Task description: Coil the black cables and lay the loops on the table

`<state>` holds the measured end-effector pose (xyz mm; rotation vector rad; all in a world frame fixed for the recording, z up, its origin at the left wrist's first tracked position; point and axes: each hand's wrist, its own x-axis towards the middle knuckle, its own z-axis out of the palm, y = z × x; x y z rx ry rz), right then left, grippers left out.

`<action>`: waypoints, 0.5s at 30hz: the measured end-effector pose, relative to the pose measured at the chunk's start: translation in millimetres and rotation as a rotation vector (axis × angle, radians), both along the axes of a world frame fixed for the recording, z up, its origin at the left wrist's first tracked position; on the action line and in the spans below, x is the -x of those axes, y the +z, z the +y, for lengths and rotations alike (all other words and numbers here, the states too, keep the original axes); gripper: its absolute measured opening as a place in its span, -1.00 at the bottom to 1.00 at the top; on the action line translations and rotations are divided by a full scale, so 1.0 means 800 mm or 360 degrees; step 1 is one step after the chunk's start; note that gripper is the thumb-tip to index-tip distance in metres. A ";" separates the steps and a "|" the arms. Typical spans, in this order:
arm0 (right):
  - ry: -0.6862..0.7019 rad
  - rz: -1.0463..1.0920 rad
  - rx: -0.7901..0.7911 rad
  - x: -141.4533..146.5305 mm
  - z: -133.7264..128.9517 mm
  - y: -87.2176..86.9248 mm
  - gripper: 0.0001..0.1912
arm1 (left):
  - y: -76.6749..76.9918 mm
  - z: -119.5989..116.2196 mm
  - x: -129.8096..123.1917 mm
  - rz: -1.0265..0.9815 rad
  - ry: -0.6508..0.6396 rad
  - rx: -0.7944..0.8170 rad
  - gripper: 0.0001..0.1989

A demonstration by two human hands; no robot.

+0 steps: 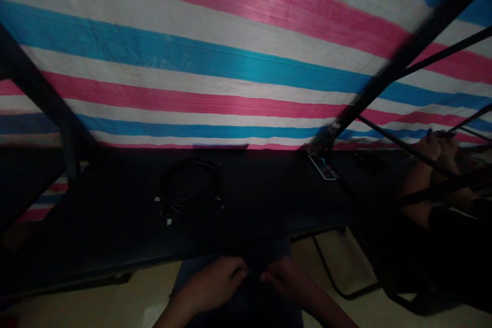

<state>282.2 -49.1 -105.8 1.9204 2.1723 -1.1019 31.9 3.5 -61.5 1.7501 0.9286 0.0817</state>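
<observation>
My left hand [219, 283] rests over my lap at the front edge of the dark table [261, 205]. Its fingers are curled in and nothing shows in them. Close beside it, a small gap apart, my right hand [287, 278] is also curled, with no object visible. Neither hand touches anything on the tabletop. Nearest to them on the table lies a coil of black cable [180, 206], with small white pieces around its lower edge. The dim light hides the finer detail of the fingers and of the cable ends.
A phone-like device with a pale edge [323, 167] lies right of the coil, by a dark slanted post [378, 84]. Striped plastic sheeting [215, 56] hangs behind the table. At the right, another person's arms [417, 184] reach over the tabletop beyond the frame bars.
</observation>
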 end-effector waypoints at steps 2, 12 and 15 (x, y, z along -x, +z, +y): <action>0.0027 -0.0127 0.0034 -0.022 -0.001 0.001 -0.66 | -0.010 0.003 0.021 0.0097 -0.0002 0.0051 -0.65; 0.0132 0.0170 0.0246 0.038 -0.015 -0.022 -0.70 | -0.050 -0.045 -0.013 0.0546 -0.0064 0.0243 -0.66; 0.0348 0.0248 0.0230 0.074 0.009 -0.015 -0.71 | -0.054 -0.046 -0.024 0.0450 -0.0068 0.0245 -0.60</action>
